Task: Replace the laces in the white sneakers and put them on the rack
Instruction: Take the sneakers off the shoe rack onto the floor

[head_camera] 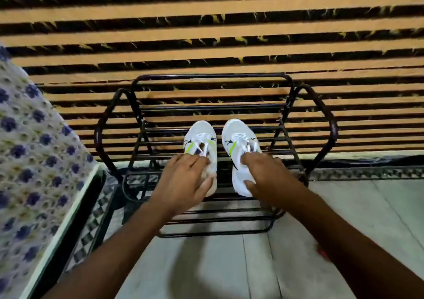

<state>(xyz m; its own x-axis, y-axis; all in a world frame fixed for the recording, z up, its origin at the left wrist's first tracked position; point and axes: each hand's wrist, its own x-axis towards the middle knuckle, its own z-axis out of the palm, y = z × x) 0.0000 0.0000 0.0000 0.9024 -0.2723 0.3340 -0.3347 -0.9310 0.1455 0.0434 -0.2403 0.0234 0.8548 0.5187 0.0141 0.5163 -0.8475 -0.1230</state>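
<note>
Two white sneakers with lime and black side marks rest side by side on the top bars of a black metal shoe rack (231, 226), toes pointing away from me. My left hand (183, 184) grips the heel end of the left sneaker (200, 131), thumb on its inner side. My right hand (266, 177) grips the heel end of the right sneaker (236, 130) in the same way. White laces show over both tongues. The heels are hidden under my hands.
The rack stands against a wall of orange and black horizontal slats (206, 34). A bed with a blue-flowered cover (29, 161) is at the left, close to the rack. Pale floor tiles (229, 271) lie below my arms.
</note>
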